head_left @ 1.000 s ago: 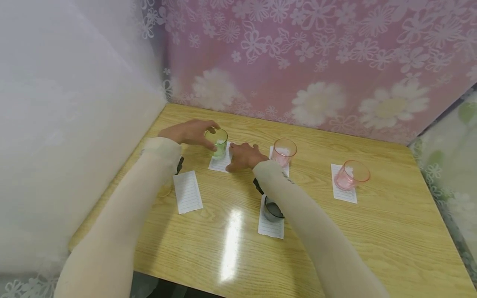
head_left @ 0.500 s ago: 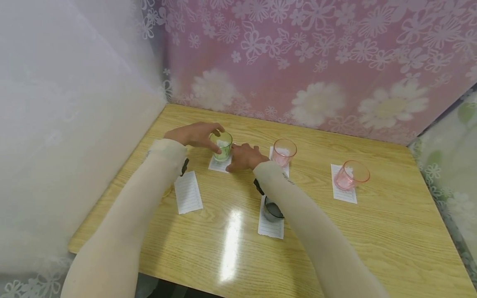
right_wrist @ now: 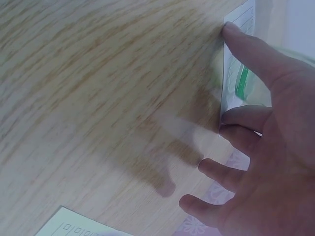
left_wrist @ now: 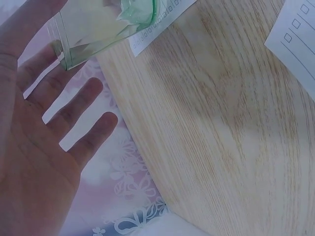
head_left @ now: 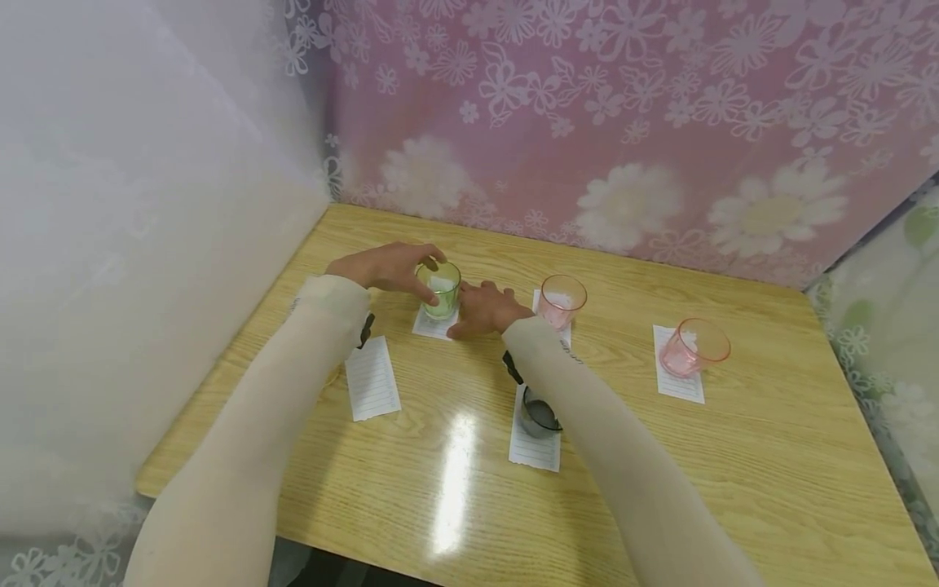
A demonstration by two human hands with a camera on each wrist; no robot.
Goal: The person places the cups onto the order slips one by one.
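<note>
My left hand [head_left: 389,267] holds a clear green cup [head_left: 443,306] near its rim, between the thumb and fingers. Something white and crumpled lies inside the cup. It stands over a lined paper slip [head_left: 429,328], whose far part it covers. In the left wrist view, the last two fingers of the left hand [left_wrist: 44,128] stretch out free of the cup [left_wrist: 106,29]. My right hand [head_left: 486,311] is just right of the cup. The right wrist view has its thumb and forefinger touching the edge of the slip [right_wrist: 241,19], other fingers spread.
A pink cup [head_left: 559,315] stands on a slip right of my hands, and another pink cup [head_left: 682,359] farther right. A dark grey cup [head_left: 538,420] is partly behind my right forearm. One bare slip [head_left: 372,381] lies at left. A yellowish cup is mostly hidden by my left forearm.
My left hand has moved the green cup right and slightly nearer, farther over the slip. The right hand has stayed in place, its fingers at the slip's edge.
</note>
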